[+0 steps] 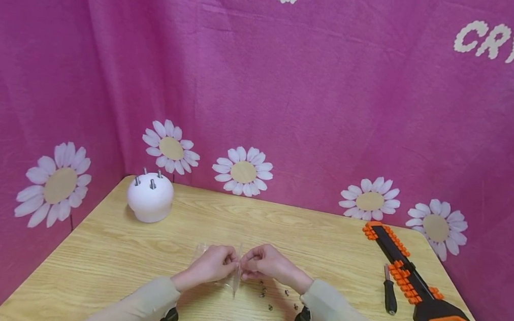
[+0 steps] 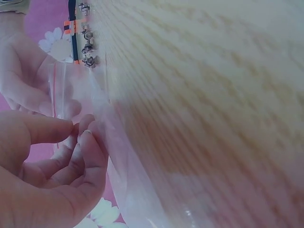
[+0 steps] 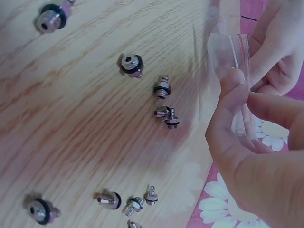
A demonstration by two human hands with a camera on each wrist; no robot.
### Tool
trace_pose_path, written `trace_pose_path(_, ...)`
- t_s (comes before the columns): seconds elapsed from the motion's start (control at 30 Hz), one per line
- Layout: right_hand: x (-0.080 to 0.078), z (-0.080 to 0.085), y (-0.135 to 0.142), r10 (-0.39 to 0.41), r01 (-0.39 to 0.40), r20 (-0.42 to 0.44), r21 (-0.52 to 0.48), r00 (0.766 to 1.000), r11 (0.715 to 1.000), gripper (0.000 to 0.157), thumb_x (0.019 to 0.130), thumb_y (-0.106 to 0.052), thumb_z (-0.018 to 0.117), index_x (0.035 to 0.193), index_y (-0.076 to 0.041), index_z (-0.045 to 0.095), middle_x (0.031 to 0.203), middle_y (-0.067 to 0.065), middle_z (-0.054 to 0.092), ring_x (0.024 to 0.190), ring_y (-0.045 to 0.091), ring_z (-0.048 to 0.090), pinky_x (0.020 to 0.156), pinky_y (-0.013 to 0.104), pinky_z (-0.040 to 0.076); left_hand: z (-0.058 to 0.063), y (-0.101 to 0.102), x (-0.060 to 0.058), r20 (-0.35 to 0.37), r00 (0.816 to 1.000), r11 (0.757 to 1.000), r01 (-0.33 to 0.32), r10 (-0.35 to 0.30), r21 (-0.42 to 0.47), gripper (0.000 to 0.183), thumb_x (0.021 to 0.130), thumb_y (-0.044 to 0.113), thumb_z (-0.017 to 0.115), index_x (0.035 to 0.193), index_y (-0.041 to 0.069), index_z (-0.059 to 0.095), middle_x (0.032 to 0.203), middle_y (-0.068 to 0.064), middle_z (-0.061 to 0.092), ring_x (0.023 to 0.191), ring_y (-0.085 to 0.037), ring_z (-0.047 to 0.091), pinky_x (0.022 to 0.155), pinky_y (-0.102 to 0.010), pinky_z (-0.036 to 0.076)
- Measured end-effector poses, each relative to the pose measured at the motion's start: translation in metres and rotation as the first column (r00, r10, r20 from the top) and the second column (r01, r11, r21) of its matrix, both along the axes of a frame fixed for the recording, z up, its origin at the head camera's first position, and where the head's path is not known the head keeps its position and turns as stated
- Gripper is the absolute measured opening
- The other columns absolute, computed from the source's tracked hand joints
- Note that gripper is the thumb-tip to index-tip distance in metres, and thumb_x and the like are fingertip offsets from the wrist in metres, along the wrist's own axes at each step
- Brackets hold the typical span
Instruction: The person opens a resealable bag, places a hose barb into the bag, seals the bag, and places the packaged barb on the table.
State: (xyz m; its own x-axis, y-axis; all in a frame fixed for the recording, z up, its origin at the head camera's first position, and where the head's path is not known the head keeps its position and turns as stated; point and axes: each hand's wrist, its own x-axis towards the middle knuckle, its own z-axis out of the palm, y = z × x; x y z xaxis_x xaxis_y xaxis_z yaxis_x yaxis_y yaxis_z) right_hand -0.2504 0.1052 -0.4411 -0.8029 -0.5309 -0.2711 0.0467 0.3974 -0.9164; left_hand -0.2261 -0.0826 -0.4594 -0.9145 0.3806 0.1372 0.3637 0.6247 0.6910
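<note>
Between both hands [image 1: 217, 263] [image 1: 268, 262], clear zip bag [image 3: 222, 52], metal fittings [image 3: 162, 88] outside it

Passage beyond the bag [image 3: 219, 53], loose fittings [image 1: 270, 307] nearer, screwdriver [image 1: 390, 296] blocking right side

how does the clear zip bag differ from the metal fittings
The zip bag is clear plastic; the metal fittings are shiny and black-ringed. The bag is held by the left hand and right hand; the fittings lie loose on the wood-grain table. The bag is larger than any one fitting.
</note>
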Motion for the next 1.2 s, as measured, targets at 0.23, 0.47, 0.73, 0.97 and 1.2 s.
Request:
trace_pose_path(0.23,-0.0014,-0.0037,-0.001,-0.021,0.021,0.002,-0.006,1.0,1.0,0.016,0.095,0.0,0.058,0.101,0.011,0.067,0.087,0.017,0.074,0.072,0.009,0.07,0.075,0.026,0.06,0.002,0.0031,-0.0004,0.066,0.998,1.0,-0.013,0.013,-0.004,0.017,0.096,0.009,0.057,0.081,0.005,0.064,0.067,0.0,0.06,0.059,-0.008,0.047,0.053,-0.019,0.037)
trace_pose_path(0.47,-0.0021,-0.0047,-0.0002,-0.033,0.034,0.018,-0.028,0.999,0.999,0.016,0.095,-0.001,0.059,0.101,0.012,0.067,0.085,0.014,0.074,0.07,0.008,0.069,0.075,0.026,0.06,0.0031,0.0048,-0.0014,0.094,0.995,1.0,-0.014,0.013,0.013,0.025,0.099,0.021,0.057,0.082,0.004,0.065,0.069,-0.001,0.062,0.06,-0.008,0.048,0.053,-0.019,0.038)
trace_pose_path(0.73,-0.0008,-0.0052,-0.0014,-0.055,0.055,-0.011,0.007,0.998,0.998,0.014,0.095,-0.001,0.059,0.097,0.01,0.067,0.086,0.015,0.074,0.071,0.009,0.069,0.076,0.029,0.061,0.0039,0.0056,0.0002,0.122,0.992,0.999,-0.004,0.0,0.033,0.012,0.092,0.008,0.059,0.086,0.001,0.067,0.068,-0.001,0.06,0.058,-0.009,0.049,0.052,-0.019,0.04)
trace_pose_path(0.97,0.0022,-0.0024,-0.0059,-0.094,0.097,-0.067,0.033,0.993,0.995,0.015,0.094,-0.002,0.061,0.096,0.01,0.07,0.083,0.018,0.074,0.067,0.01,0.069,0.07,0.03,0.061,0.0043,0.0076,0.0002,0.114,0.993,1.0,-0.012,0.009,0.025,0.012,0.089,0.004,0.057,0.078,0.003,0.064,0.064,0.0,0.059,0.054,-0.008,0.048,0.051,-0.019,0.04)
trace_pose_path(1.2,0.0017,-0.0002,-0.0069,-0.101,0.106,-0.092,0.048,0.991,0.993,0.015,0.093,-0.003,0.063,0.093,0.009,0.071,0.08,0.018,0.075,0.065,0.01,0.069,0.068,0.031,0.061,0.0039,0.0068,-0.0028,0.079,0.997,1.0,0.001,-0.002,0.006,0.013,0.087,0.004,0.058,0.075,0.006,0.062,0.064,0.003,0.056,0.058,-0.008,0.047,0.054,-0.018,0.038)
